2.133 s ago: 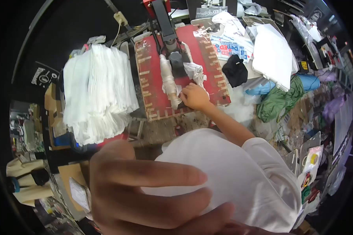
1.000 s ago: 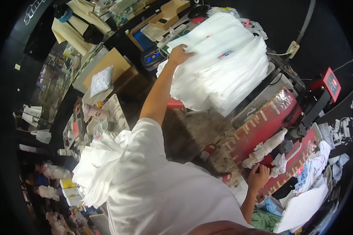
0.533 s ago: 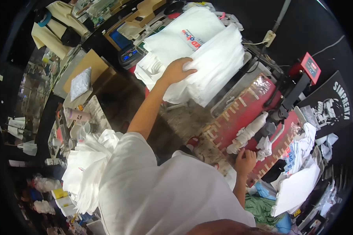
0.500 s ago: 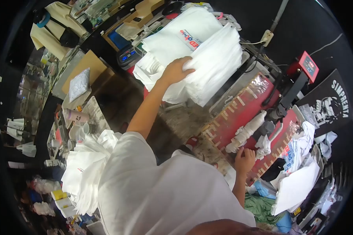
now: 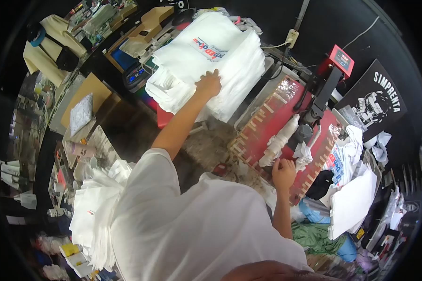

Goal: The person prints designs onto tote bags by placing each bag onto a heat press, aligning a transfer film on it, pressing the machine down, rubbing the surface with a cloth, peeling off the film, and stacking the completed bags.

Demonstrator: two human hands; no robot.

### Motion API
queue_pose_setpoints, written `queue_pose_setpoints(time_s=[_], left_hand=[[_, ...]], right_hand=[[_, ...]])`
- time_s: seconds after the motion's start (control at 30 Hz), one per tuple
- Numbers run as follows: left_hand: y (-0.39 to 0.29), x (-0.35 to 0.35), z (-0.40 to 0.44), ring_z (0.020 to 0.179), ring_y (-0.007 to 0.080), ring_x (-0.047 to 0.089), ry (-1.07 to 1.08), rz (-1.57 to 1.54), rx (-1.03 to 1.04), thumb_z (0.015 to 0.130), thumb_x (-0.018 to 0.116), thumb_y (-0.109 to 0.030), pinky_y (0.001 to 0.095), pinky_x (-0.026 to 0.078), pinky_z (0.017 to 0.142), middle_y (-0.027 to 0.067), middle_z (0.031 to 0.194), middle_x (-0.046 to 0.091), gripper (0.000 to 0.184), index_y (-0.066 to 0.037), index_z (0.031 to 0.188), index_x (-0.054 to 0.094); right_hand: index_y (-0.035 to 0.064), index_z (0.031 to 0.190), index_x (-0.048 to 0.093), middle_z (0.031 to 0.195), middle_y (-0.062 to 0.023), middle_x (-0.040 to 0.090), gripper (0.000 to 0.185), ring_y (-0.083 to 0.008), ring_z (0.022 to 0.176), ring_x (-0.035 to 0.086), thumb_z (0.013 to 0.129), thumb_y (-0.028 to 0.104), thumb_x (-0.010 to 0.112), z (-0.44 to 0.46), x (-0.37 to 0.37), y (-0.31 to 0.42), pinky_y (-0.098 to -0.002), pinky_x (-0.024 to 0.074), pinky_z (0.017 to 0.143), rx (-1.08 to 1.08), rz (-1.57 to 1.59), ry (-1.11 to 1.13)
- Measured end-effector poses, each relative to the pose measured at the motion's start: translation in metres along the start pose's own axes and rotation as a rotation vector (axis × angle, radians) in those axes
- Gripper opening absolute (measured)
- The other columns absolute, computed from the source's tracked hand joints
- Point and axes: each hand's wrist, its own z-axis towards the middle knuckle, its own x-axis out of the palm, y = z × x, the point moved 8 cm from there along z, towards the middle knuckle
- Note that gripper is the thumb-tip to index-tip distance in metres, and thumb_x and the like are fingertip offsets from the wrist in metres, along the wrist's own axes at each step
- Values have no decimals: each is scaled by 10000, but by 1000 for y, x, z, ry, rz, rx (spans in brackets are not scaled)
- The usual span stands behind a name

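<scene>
My left hand lies on a thick stack of white bags, just below the red and blue print on the top one. Its fingers are slightly bent and apart, and no bag is visibly gripped. At the front of the red heat press, my right hand has its fingers curled together, between the cloth-wrapped handle and a knotted white cloth. Whatever those fingers hold is hidden.
A second pile of white bags is at the lower left. Right of the press are a black cloth, white sheets and green fabric. A scale with a blue display stands left of the stack.
The view has shifted, with the stack and press further left. My left hand has turned on the stack, its fingers now pointing more upward, and more print shows. My right hand stays beside the handle.
</scene>
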Motion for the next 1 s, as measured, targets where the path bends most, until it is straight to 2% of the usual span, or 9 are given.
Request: queue_pose_setpoints(time_s=[0.23,0.4,0.47,0.5,0.6,0.73,0.87,0.93,1.0], left_hand=[[0,-9,21,1137,387,574,-127,83,145,923,473,-243,478,512,907,234,1175,621,317,-90,1113,674],[27,19,65,1158,350,572,-41,46,178,939,505,-334,492,495,934,246,1100,650,360,-96,1148,676],[5,0,54,1164,395,564,-12,83,279,941,524,-456,511,481,952,261,1160,623,474,-60,1163,661],[7,-7,54,1195,422,524,-27,71,116,920,531,-558,532,468,962,277,1272,553,600,-51,1230,615],[-42,-57,16,1185,430,526,-205,116,97,906,537,-578,548,449,973,276,1320,524,649,-65,1302,575],[-106,-48,5,1219,420,484,-282,9,282,847,672,-505,546,450,957,244,1319,506,689,9,1284,540],[-213,27,-47,1218,373,479,101,-739,693,833,730,-354,474,401,1020,206,1274,531,538,-10,1222,587],[-293,31,-158,1213,396,469,-70,-544,1088,854,706,-348,475,372,1043,219,1304,497,542,-12,1251,554],[-316,44,-185,1226,405,455,-214,-549,1050,860,698,-358,477,366,1048,221,1335,460,599,-9,1304,494]], right_hand=[[54,626,530,643,-88,546,255,-280,658,535,827,141,661,-1,0,-2,-410,435,589,31,-16,48],[53,640,547,652,-92,554,244,-283,675,546,830,160,657,-2,2,-4,-417,443,608,47,-5,61],[53,643,551,662,-97,563,238,-289,694,558,829,161,654,-2,1,-5,-422,446,616,71,-3,53],[53,643,551,663,-99,566,237,-293,700,562,828,161,652,-2,2,-5,-425,449,620,63,-2,68],[57,636,556,658,-103,574,228,-299,709,573,819,158,647,-1,-1,-4,-434,463,640,64,2,71],[67,621,561,661,-103,584,220,-295,704,580,807,149,646,-1,-5,-4,-428,474,636,46,-19,22],[60,622,572,646,-105,585,212,-293,687,578,804,142,644,-3,-8,-5,-424,474,626,27,24,3],[58,632,592,655,-110,601,202,-294,687,583,804,150,646,-8,-9,-6,-422,479,632,39,5,8],[57,642,613,664,-115,616,194,-296,688,589,804,158,647,-8,-8,-5,-420,484,638,36,-2,24]])
